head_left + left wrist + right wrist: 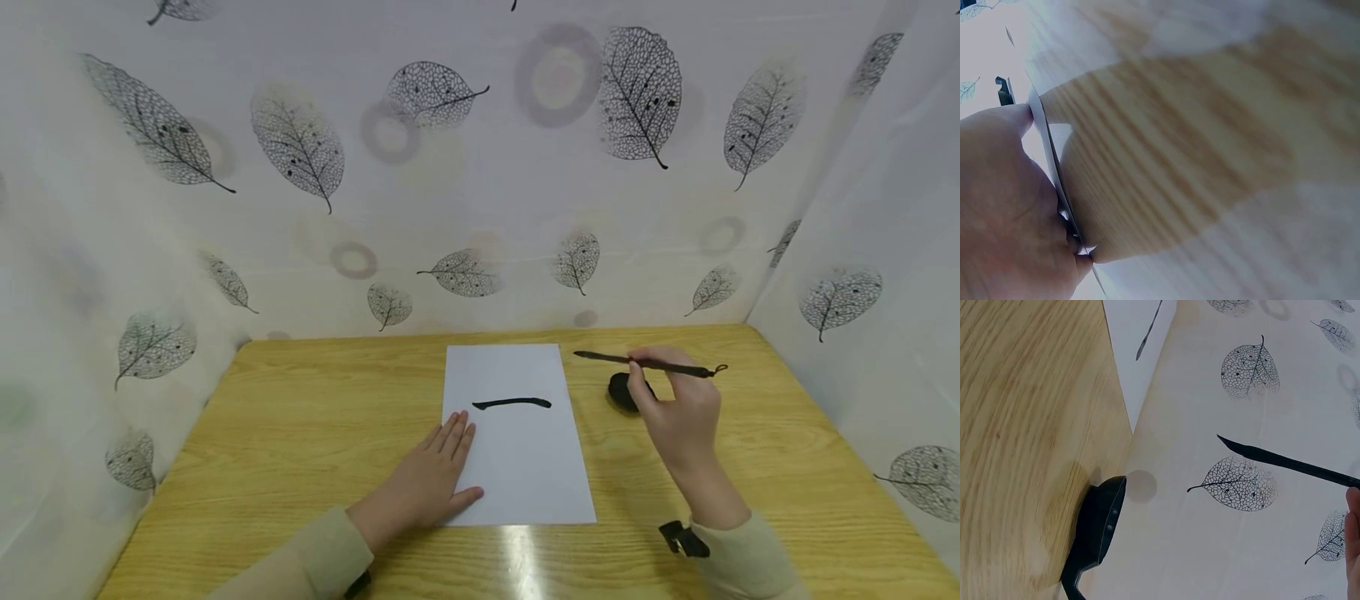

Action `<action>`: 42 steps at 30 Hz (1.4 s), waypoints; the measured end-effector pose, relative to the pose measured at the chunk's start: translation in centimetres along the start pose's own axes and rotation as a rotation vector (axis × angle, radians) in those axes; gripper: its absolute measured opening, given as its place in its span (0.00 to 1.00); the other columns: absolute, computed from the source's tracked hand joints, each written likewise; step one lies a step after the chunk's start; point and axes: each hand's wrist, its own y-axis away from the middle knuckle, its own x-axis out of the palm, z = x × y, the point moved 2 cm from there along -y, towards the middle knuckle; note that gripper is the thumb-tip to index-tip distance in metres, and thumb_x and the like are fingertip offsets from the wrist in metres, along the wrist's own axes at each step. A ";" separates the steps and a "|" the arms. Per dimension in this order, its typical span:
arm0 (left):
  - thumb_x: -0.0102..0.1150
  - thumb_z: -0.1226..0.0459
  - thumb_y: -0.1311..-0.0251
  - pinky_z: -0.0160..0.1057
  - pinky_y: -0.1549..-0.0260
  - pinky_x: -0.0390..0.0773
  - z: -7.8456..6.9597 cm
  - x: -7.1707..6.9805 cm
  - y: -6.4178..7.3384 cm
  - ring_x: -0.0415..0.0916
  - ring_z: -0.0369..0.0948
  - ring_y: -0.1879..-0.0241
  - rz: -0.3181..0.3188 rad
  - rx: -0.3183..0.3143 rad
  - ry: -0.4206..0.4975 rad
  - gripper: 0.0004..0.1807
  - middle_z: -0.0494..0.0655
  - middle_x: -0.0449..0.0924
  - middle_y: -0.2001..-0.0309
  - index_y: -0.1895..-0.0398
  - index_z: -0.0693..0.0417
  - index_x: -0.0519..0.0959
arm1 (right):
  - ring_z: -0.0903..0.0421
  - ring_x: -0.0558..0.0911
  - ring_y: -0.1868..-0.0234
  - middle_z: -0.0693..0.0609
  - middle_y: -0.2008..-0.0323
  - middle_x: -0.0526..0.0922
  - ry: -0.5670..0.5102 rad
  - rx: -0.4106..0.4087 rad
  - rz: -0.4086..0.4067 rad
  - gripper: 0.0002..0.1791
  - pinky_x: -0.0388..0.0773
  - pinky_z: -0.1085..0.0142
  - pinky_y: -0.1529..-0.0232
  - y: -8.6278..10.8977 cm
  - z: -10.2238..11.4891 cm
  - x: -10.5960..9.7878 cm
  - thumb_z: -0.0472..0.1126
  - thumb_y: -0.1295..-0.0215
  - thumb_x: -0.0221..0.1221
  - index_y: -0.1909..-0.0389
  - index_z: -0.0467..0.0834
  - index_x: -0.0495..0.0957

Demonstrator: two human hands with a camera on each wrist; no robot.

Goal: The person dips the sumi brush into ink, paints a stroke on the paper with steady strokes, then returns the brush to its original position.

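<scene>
1. The right hand gripped the calligraphy brush, its shaft horizontal, tip pointing left.
2. The paper sheet lay left of it, pinned to the tabletop by the flat, open-fingered left hand.
3. The black ink dish sat just beneath the brush.

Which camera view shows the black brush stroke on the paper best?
The head view: the whole stroke lies across the paper. The right wrist view catches it as a thin sliver. The left wrist view shows only the paper's edge.
</scene>
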 end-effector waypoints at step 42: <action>0.45 0.37 0.21 0.53 0.16 0.56 0.1 0.3 -0.1 0.45 0.54 0.13 -0.002 -0.005 0.001 0.49 0.62 0.44 0.13 0.15 0.64 0.50 | 0.43 0.81 0.79 0.37 0.73 0.88 0.157 -0.777 0.085 0.18 0.80 0.53 0.81 3.0 -0.5 -3.9 0.21 0.23 0.50 0.70 0.33 0.83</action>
